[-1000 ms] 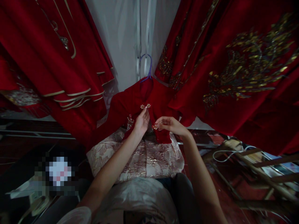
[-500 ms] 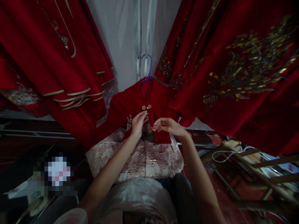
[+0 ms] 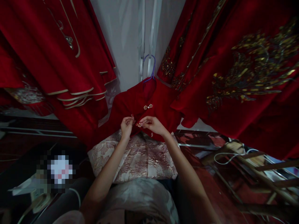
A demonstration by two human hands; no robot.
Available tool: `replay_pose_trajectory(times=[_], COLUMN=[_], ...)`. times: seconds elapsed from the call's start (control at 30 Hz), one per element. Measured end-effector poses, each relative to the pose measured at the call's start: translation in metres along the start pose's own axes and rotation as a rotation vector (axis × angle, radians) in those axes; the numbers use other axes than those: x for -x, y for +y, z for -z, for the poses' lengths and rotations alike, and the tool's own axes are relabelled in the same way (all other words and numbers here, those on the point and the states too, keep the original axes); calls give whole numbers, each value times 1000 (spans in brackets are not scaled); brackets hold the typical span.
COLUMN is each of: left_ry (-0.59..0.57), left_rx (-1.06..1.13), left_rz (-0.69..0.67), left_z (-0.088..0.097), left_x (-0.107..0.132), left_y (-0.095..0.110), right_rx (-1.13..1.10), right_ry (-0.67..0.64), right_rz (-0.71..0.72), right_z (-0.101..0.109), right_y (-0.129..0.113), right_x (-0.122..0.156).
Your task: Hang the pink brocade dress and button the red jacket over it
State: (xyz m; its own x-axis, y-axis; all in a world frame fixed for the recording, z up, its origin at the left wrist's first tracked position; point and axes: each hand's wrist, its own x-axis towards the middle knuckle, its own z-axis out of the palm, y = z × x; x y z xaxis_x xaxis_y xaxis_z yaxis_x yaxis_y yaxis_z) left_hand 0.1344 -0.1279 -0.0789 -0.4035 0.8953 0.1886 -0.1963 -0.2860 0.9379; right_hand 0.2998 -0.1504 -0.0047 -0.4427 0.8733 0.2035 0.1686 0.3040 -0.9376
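A red jacket (image 3: pixel 161 96) hangs by its collar on a purple hanger (image 3: pixel 153 67), its lower front spread over a shiny pale brocade cloth (image 3: pixel 144 161) on my lap. Near the neck, a beaded flower clasp (image 3: pixel 148 107) spans the front opening. My left hand (image 3: pixel 126 127) is closed in a pinch on the jacket front, beside a small beaded ornament (image 3: pixel 132 115). My right hand (image 3: pixel 153 125) pinches another beaded clasp (image 3: pixel 138 125) at the opposite front edge. The fingertips of both hands are close together but apart. Lower down, a further beaded piece (image 3: pixel 152 134) shows.
Red garments with pale piping (image 3: pixel 79 62) hang at left, and red ones with gold sequin embroidery (image 3: pixel 252 68) at right. A wooden rack or chair frame (image 3: pixel 263 183) with a white cable stands at lower right. Dark clutter and a pixelated patch lie at lower left.
My right hand has moved left with the clasp and the jacket edge, towards my left hand. My left hand has shifted left and down, off the centre opening to the side ornament.
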Motion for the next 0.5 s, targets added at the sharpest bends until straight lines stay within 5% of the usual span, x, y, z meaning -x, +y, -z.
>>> replay_pose_trajectory(times=[0.17,0.5], left_ry=[-55,-38], left_rx=[60,110], left_rz=[69,91], left_z=[1,8], left_x=[2,-1], left_y=[9,19], right_rx=[195,326], right_ry=[249,344], right_rz=[65,107], right_z=[-27,-40], right_y=[11,14], right_x=[-25,-35])
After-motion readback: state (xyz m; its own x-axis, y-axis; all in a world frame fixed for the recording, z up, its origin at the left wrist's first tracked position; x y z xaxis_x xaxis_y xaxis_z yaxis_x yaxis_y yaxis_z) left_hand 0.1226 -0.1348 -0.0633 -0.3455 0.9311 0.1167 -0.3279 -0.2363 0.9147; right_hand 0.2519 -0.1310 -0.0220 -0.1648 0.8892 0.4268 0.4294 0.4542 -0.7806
